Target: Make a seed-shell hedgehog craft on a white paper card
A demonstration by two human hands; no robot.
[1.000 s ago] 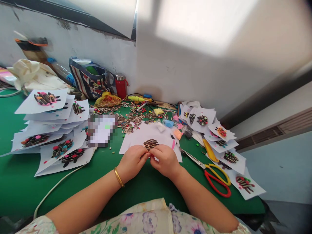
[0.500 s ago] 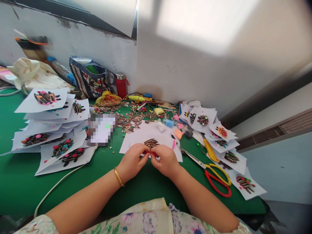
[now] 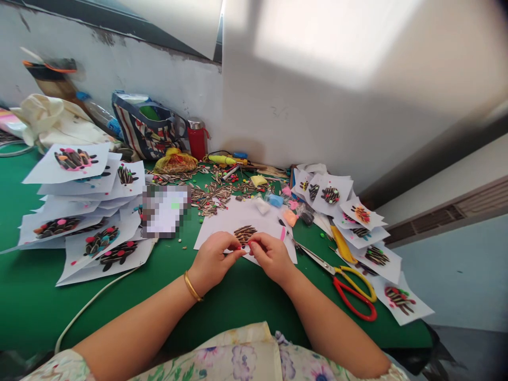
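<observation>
A white sheet [image 3: 222, 225] lies on the green table, with a cluster of striped seeds [image 3: 245, 234] stuck on it. Over the sheet's front edge, my left hand [image 3: 216, 260] has its thumb and fingers pinched together, a gold bangle on its wrist. Close by on the right, my right hand [image 3: 273, 257] is pinched too, its fingertips near those of the left. Small bits of red show at the fingertips of both hands; what they hold is too small to make out.
Scissors [image 3: 331, 270] and a yellow cutter [image 3: 343, 244] lie to the right, beside seed-picture sheets [image 3: 381, 259]. More sheets [image 3: 87, 203] are stacked left. Loose seeds [image 3: 214, 196], clay lumps [image 3: 275, 200] and a red bottle [image 3: 197, 138] stand behind.
The fingertips of my two hands have moved slightly apart, and less red shows between them. More of the seed cluster's lower edge is visible.
</observation>
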